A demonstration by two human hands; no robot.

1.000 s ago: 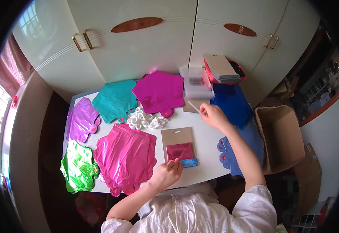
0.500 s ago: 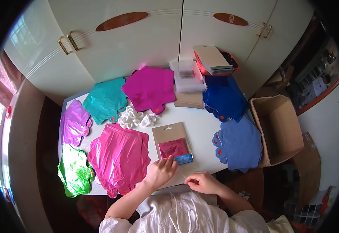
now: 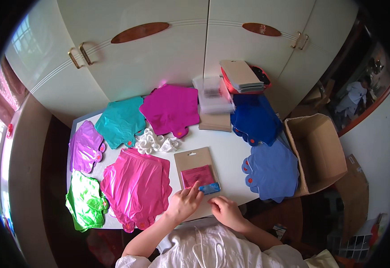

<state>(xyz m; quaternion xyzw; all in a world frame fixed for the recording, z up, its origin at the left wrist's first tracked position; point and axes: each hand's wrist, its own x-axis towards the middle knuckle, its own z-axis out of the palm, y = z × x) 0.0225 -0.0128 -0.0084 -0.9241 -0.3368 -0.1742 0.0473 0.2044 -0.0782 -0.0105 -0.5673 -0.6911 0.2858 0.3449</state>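
Observation:
A brown backing card point(image 3: 198, 157) with a hang hole lies on the white table in front of me. On it rests a folded dark-pink foil packet point(image 3: 197, 175), with a small blue printed strip point(image 3: 209, 188) at its lower edge. My left hand point(image 3: 187, 202) reaches over the lower left of the card. Its index finger is stretched out onto the packet beside the strip, and its other fingers curl in. Just below the card's lower right corner is my right hand point(image 3: 226, 211), fingers closed in a pinch. Whatever they hold is too small to make out.
Flat foil balloons surround the card: pink point(image 3: 137, 185), green point(image 3: 85, 201), purple point(image 3: 86, 145), teal point(image 3: 121, 120), magenta point(image 3: 170, 109), dark blue point(image 3: 256, 119), light blue point(image 3: 273, 169). White ribbon coils point(image 3: 150, 142), clear bags point(image 3: 215, 98), stacked cards point(image 3: 242, 75) and an open carton point(image 3: 318, 154) stand around.
My right hand has moved slightly left and up, closer to the card's lower corner. My left index finger stays on the packet, and the blue strip now sits more tilted. The view has shifted slightly.

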